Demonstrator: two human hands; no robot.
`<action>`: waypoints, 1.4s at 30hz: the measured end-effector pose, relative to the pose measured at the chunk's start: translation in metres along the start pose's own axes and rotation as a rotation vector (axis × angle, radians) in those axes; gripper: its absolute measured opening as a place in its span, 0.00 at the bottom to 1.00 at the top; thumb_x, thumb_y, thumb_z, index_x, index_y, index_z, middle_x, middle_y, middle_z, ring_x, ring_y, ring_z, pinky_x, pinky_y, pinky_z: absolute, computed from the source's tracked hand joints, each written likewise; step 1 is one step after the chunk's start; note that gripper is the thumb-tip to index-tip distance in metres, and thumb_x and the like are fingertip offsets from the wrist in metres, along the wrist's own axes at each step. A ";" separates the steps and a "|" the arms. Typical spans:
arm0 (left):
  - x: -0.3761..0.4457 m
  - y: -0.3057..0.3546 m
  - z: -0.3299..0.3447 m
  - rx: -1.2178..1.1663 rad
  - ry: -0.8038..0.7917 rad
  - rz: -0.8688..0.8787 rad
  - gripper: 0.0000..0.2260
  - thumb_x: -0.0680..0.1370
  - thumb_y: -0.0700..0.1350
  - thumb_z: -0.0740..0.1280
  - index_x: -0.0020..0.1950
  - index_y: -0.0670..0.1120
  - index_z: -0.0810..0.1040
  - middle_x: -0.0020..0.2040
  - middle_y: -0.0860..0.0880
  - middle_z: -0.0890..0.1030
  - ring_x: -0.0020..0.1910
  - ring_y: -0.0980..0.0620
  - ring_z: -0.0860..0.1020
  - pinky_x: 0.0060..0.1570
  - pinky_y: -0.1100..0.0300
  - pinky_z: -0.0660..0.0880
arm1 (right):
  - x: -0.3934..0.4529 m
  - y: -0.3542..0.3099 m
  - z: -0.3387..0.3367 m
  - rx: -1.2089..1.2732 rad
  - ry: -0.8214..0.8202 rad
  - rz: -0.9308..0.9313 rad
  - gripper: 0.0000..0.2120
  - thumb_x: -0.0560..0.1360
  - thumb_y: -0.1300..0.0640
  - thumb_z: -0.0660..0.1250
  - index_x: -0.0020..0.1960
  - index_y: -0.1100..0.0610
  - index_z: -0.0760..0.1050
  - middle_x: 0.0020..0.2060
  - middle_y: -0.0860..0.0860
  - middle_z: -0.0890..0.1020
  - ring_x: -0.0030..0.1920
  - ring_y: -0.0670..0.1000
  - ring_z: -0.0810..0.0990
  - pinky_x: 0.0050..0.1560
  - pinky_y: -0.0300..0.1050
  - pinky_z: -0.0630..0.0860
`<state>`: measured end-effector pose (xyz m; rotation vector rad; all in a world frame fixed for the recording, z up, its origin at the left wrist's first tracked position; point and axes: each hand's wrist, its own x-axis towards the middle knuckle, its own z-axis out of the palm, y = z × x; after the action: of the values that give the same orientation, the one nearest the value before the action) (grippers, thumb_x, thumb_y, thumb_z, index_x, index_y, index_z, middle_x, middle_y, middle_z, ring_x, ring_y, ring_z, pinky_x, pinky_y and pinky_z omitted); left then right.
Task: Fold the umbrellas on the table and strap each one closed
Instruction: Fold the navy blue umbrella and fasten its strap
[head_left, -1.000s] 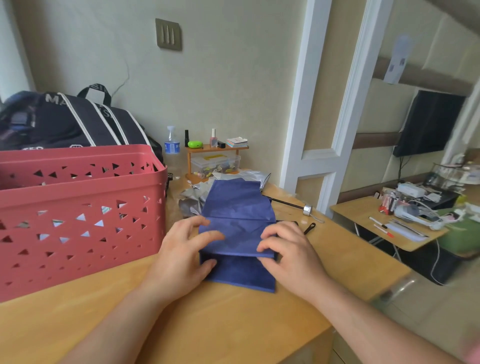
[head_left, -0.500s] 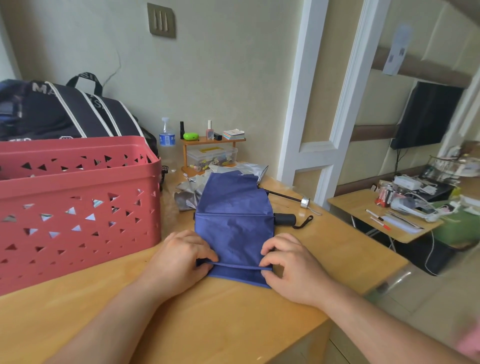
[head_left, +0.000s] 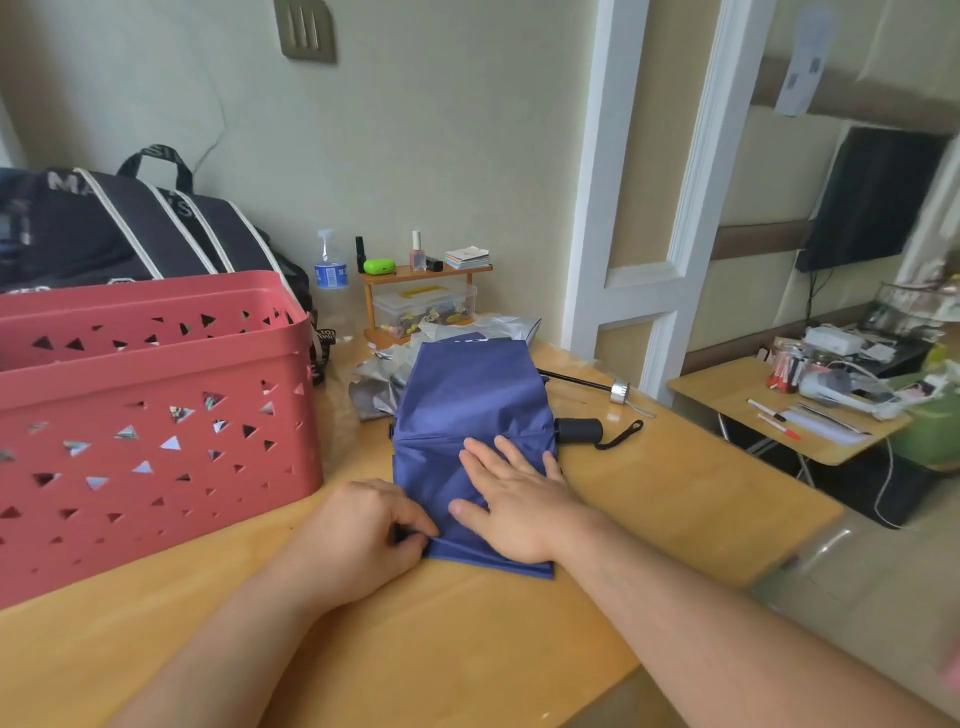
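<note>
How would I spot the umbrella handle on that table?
Start at the red basket on the wooden table, then move right to the blue umbrella. The handle pokes out from its right edge: a short black cylinder with a looped cord, unlike the thin metal-capped rod behind it.

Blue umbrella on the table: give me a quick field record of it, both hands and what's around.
umbrella: blue umbrella flat on the table, canopy loose, not strapped
handle: black handle sticks out on the right side
left hand: left hand pinches the near left corner of the fabric
right hand: right hand flat on the canopy, pressing
second umbrella: silver umbrella behind the blue one
basket: red basket at left
</note>
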<state>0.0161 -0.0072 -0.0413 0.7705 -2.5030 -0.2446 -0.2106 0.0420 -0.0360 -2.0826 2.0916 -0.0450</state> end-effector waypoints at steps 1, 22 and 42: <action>0.001 0.002 -0.002 -0.001 -0.020 -0.020 0.09 0.70 0.49 0.70 0.47 0.59 0.88 0.37 0.71 0.77 0.40 0.71 0.74 0.46 0.80 0.66 | 0.000 0.005 0.001 -0.017 -0.005 -0.001 0.36 0.82 0.31 0.45 0.84 0.43 0.39 0.81 0.33 0.35 0.81 0.43 0.32 0.79 0.66 0.36; 0.047 0.004 0.019 0.312 -0.551 -0.302 0.28 0.86 0.62 0.43 0.84 0.58 0.37 0.82 0.61 0.34 0.81 0.58 0.34 0.81 0.43 0.37 | -0.020 0.040 -0.009 -0.037 -0.075 0.043 0.44 0.77 0.23 0.42 0.83 0.44 0.34 0.79 0.35 0.30 0.79 0.42 0.28 0.80 0.65 0.38; 0.045 0.004 0.022 0.275 -0.524 -0.310 0.34 0.83 0.69 0.43 0.84 0.59 0.38 0.83 0.61 0.35 0.82 0.58 0.35 0.81 0.43 0.37 | -0.031 0.057 -0.012 -0.041 -0.088 0.062 0.40 0.80 0.26 0.43 0.84 0.44 0.36 0.79 0.33 0.31 0.80 0.41 0.31 0.81 0.64 0.40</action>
<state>-0.0289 -0.0290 -0.0403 1.3588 -2.9332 -0.2336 -0.2688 0.0721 -0.0296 -2.0019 2.1207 0.0976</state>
